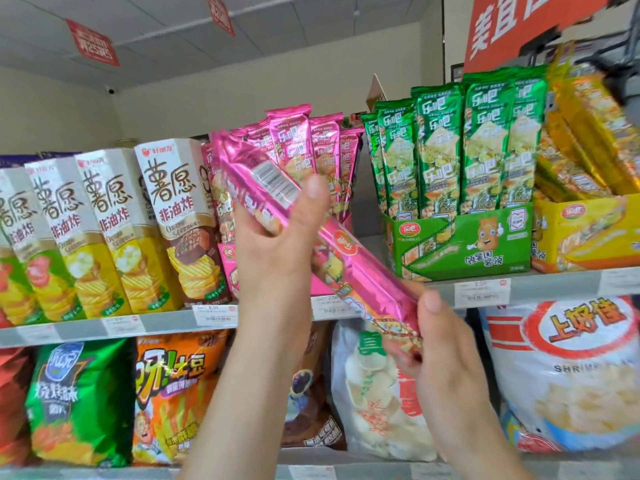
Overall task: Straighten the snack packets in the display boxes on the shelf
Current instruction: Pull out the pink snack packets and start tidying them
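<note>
Left hand (277,244), right hand (446,358) gripping pink packet (349,268), blocking pink box (227,261), green box (464,244) beside

In the middle, the left hand (277,237) covers most of the pink box (227,268). Its fingers are out of sight behind the pink packet (346,258). At 5 o'clock the right hand (450,358) hides its fingers the same way. At 6 o'clock a brown bag (308,410) peeks from behind the left arm (252,375). The top edge cuts off the red sign (519,26) at 1 o'clock. At 2 o'clock is a dark blurry thing (623,64); I cannot tell what it is. The price tags (214,315) at 8 o'clock are too small to read.
</note>
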### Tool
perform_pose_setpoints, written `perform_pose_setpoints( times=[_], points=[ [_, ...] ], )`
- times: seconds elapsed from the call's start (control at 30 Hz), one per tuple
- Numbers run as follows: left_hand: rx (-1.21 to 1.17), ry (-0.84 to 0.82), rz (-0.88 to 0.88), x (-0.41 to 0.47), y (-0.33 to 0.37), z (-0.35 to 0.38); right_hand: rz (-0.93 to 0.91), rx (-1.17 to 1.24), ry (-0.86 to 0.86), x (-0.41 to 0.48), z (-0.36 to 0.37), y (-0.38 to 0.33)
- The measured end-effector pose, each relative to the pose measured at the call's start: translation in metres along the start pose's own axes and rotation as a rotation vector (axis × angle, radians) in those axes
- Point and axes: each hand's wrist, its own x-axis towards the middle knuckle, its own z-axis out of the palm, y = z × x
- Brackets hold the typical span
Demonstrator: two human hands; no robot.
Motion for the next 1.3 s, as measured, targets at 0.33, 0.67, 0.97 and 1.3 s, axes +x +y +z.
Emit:
perform_pose_setpoints(
  times=[0.33, 0.67, 0.97, 1.3],
  points=[
    [-0.085, -0.116, -0.01, -0.014, 0.001, -0.007, -0.266, -0.46, -0.081, 0.0, -0.007, 0.004],
    [-0.243, -0.359, -0.174, -0.007, 0.009, -0.014, 0.278, 0.368, -0.499, 0.008, -0.013, -0.006],
    [0.308, -0.285, 0.107, -0.007, 0.015, -0.001, -0.172, -0.511, -0.163, -0.003, -0.001, 0.008],
    [0.057, -0.547, -0.104, 0.007, 0.016, -0.003, 0.073, 0.085, -0.388, 0.02, -0.008, -0.014]
  ],
)
